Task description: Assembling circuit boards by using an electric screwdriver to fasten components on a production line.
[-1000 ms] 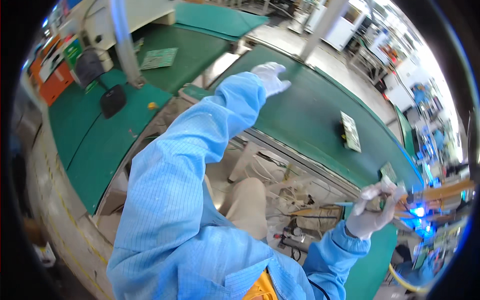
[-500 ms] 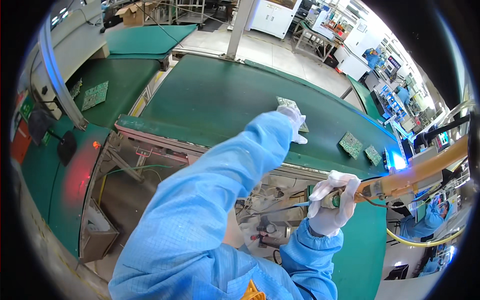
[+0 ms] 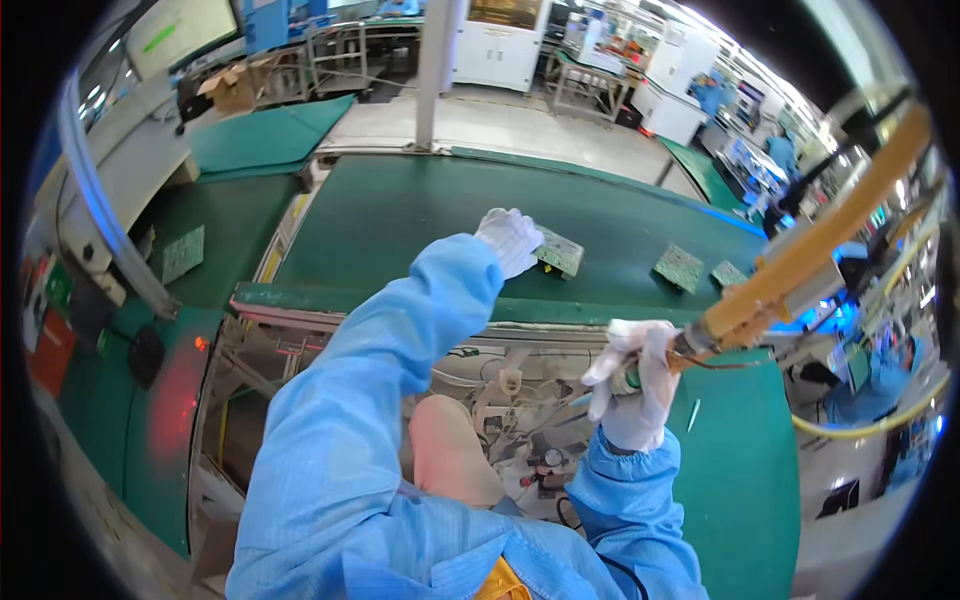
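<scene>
From my head view, my left hand [image 3: 512, 240] rests fingers-together on a green circuit board [image 3: 560, 252] near the belt's [image 3: 400, 220] front edge, bare belt beyond. My right hand [image 3: 635, 385] clamps a yellow-armed tool [image 3: 800, 270]. Three boards in all: two more [image 3: 680, 267] lie to the right.

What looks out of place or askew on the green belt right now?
Nothing stands out. The left hand rests on a circuit board lying flat on the belt; two more boards lie flat further right. The right hand grips a hanging tool.
</scene>
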Demonstrator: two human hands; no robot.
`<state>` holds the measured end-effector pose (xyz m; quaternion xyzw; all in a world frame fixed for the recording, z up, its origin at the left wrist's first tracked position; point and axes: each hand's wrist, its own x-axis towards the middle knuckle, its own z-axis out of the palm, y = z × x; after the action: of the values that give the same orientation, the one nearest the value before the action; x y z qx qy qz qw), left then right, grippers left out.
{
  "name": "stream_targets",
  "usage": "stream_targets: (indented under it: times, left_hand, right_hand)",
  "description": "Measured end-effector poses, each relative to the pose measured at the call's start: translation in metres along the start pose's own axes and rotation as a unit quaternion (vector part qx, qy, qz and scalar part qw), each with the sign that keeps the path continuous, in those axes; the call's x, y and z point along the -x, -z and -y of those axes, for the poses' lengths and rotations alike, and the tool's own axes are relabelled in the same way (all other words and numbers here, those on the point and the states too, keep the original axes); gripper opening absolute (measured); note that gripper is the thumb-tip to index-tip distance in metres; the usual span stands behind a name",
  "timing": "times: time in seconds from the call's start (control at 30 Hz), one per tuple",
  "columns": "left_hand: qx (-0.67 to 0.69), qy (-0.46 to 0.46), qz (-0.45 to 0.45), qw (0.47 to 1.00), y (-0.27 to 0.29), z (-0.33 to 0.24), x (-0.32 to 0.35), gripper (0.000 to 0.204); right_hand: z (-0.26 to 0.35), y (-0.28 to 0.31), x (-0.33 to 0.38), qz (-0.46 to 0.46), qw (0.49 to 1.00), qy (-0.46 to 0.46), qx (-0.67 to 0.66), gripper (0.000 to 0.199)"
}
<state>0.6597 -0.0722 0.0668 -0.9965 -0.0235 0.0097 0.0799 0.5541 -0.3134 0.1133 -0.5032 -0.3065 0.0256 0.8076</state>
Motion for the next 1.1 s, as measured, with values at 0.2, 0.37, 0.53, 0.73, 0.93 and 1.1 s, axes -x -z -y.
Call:
stream_targets:
  times: [0.2,0.37,0.53,0.73,0.93,1.1]
  left_hand:
    - [0.071,-0.047,-0.332,0.94,-0.043,0.007,0.035,0.051]
    - [0.197,0.002,-0.129,0.972,-0.035,0.026,0.034,0.054]
    - [0.63,0.147,-0.157,0.746,-0.018,0.077,0.069,0.054]
    - [0.91,0.045,-0.174,0.374,-0.023,0.095,0.17,0.045]
    - [0.827,0.102,-0.216,0.509,-0.029,0.069,0.285,0.047]
    - [0.797,0.157,-0.214,0.542,-0.047,0.066,0.377,0.059]
  right_hand:
    - [0.023,-0.007,0.002,0.036,0.995,-0.081,0.055,0.031]
    - [0.023,0.008,0.002,0.027,0.99,-0.109,0.084,0.034]
    - [0.019,0.01,0.01,0.01,0.998,-0.039,0.037,0.037]
    - [-0.003,0.005,0.012,-0.016,1.0,0.014,0.007,0.041]
    - [-0.007,-0.019,0.009,-0.013,0.998,0.031,0.045,0.049]
    - [-0.017,-0.028,0.006,-0.022,0.995,0.088,0.041,0.042]
